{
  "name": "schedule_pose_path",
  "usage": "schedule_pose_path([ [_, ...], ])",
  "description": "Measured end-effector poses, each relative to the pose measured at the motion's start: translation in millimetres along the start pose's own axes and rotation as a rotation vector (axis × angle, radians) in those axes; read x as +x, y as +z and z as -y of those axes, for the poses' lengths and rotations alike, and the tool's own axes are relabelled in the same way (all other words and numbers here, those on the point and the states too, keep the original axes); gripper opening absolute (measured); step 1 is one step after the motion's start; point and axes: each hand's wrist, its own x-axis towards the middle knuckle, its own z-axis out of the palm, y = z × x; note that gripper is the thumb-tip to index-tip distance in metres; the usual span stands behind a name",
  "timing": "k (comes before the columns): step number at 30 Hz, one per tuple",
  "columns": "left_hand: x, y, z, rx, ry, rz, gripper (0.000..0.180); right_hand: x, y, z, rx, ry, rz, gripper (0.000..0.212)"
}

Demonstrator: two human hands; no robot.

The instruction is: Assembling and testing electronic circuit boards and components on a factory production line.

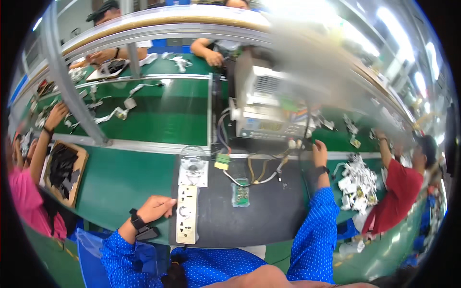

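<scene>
My left hand (159, 207), with a dark wristwatch, rests on the green bench beside a white power strip (187, 211), its fingers curled in with nothing visible in them. My right hand (319, 153) reaches forward on the right, near the bench instrument and its cables. Its fingers point away from me and look apart, with nothing seen in them. Between my arms, a green circuit board (241, 193) lies on the dark mat (273, 216). A white cable (261, 181) runs behind the board to a green-yellow connector block (222, 161).
A light-coloured bench instrument (271, 126) stands behind the mat. Beyond the power strip is a white-based fixture with a clear round top (193, 170). White adapters (357, 185) are heaped at right. A cardboard box (65, 170) holds black parts at left. Co-workers sit around.
</scene>
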Motion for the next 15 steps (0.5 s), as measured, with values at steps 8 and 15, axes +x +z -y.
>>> schedule_pose_path([
  [8, 6.7, 6.6, -6.5, -0.111, -0.04, 0.014, 0.042, -14.6, -18.0, -18.8, 0.35, 0.053, 0.057, 0.023],
  [15, 15.7, -3.1, 1.4, -0.35, -0.01, 0.048, 0.027, -44.7, -30.0, 96.9, 0.575, -0.224, -0.034, 0.018],
])
